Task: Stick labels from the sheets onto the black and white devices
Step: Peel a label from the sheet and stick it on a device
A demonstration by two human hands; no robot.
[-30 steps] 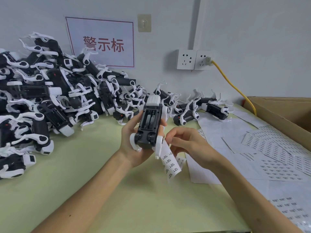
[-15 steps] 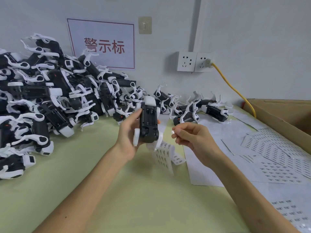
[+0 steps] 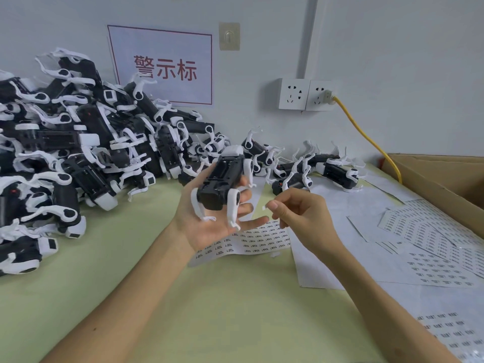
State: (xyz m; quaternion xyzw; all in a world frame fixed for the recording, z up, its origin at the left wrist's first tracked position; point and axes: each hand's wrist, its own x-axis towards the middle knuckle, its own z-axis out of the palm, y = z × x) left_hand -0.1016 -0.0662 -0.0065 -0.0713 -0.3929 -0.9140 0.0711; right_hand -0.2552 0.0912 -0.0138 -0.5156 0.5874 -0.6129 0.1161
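My left hand [image 3: 209, 226] holds a black and white device [image 3: 222, 184] belly up above the green table, its white legs hanging down over my palm. My right hand [image 3: 301, 216] is just to the right of it, thumb and forefinger pinched on a small white label [image 3: 265, 207] a short way from the device. A label sheet [image 3: 251, 243] lies flat on the table under both hands.
A big heap of black and white devices [image 3: 78, 153] fills the left and back of the table [image 3: 222, 310]. More devices [image 3: 337, 171] lie near the wall. Several label sheets [image 3: 419, 244] cover the right side. A cardboard box [image 3: 445, 184] stands at far right; a yellow cable [image 3: 366, 137] runs from the wall socket.
The label sheet left my hands and now lies flat on the table. My right hand peeled off one label and lifted it. My left hand tilted the device.
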